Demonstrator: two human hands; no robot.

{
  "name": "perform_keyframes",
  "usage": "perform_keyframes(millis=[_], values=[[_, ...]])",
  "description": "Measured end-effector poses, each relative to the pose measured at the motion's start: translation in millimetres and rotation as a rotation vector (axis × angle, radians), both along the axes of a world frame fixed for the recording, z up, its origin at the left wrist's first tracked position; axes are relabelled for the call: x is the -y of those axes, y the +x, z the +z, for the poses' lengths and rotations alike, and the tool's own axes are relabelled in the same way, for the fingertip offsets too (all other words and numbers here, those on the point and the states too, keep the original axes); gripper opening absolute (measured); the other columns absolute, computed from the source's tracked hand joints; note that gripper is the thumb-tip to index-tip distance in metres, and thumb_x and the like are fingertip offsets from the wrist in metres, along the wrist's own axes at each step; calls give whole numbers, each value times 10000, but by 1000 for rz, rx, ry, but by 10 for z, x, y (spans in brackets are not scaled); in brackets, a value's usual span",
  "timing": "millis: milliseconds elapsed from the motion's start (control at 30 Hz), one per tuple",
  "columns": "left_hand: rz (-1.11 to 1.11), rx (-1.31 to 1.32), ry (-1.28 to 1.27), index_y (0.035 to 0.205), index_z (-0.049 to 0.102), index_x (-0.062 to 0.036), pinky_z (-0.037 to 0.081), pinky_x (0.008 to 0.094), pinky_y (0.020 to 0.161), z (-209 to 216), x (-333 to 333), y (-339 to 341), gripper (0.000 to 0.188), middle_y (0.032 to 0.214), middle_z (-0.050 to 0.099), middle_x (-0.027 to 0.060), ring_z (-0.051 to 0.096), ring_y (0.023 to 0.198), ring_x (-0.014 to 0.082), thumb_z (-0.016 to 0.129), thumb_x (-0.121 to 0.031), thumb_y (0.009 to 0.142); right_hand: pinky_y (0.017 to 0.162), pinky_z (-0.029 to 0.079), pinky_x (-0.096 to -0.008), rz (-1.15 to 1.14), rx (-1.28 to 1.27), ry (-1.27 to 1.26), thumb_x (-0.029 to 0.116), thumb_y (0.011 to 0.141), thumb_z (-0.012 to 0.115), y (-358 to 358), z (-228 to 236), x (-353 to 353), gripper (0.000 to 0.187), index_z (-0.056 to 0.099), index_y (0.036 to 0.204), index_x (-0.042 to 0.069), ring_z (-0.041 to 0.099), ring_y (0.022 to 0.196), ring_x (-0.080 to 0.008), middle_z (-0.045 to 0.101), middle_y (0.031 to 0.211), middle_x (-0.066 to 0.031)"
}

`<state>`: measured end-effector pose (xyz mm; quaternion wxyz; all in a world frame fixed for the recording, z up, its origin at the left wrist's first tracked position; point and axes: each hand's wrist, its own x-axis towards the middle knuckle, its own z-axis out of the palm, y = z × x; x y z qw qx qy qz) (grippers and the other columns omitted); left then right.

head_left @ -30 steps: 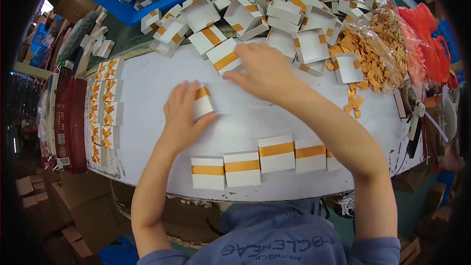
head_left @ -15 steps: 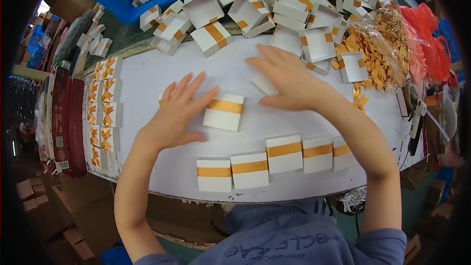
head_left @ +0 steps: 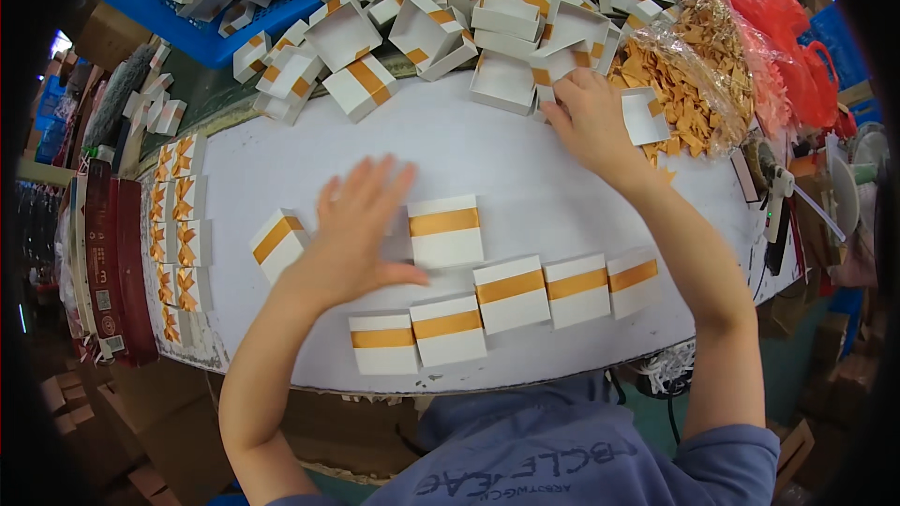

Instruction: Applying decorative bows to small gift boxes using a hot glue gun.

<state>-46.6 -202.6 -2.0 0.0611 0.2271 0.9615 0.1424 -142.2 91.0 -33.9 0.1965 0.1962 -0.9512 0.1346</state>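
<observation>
My left hand (head_left: 361,225) hovers over the white table (head_left: 281,155), fingers spread and blurred, holding nothing. Just right of it lies a white box with a gold ribbon band (head_left: 445,232). A second banded box (head_left: 279,242) lies tilted on its left, partly hidden by the wrist. My right hand (head_left: 592,122) reaches to the pile's front edge, its bent fingers and thumb closed on a small white box (head_left: 561,60); the hand covers part of it. Several banded boxes (head_left: 511,292) form a row along the near edge.
White boxes (head_left: 422,33) heap up at the back, beside a blue basket (head_left: 211,42). Gold bows (head_left: 684,84) in clear plastic and a red bag (head_left: 797,47) lie at the right. Boxes with gold bows (head_left: 187,244) line the left, beside a dark red carton (head_left: 136,262).
My right hand has moved back and right to the pile, and its fingers have closed on a box. A box now lies nearer to the front row. The whole view has shifted slightly.
</observation>
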Motion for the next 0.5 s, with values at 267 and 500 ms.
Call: perform_keyframes(millis=[267,500], values=[[60,49,-122,1333,335,-80,172,528,1024,-163,20,-102,834,1351,336,188,237,1289,385,700,-451,680,661,430,-288,84,913,-804,203,856,569,510,93,47,180,565,874,25,553,796,-154,578,885,-41],[-91,-61,27,1337,317,-72,181,553,1006,-139,-653,-174,806,1351,332,197,237,1285,393,682,-425,711,663,439,-280,14,67,-194,197,859,553,285,76,-217,163,569,874,36,570,805,-168,588,903,-58]])
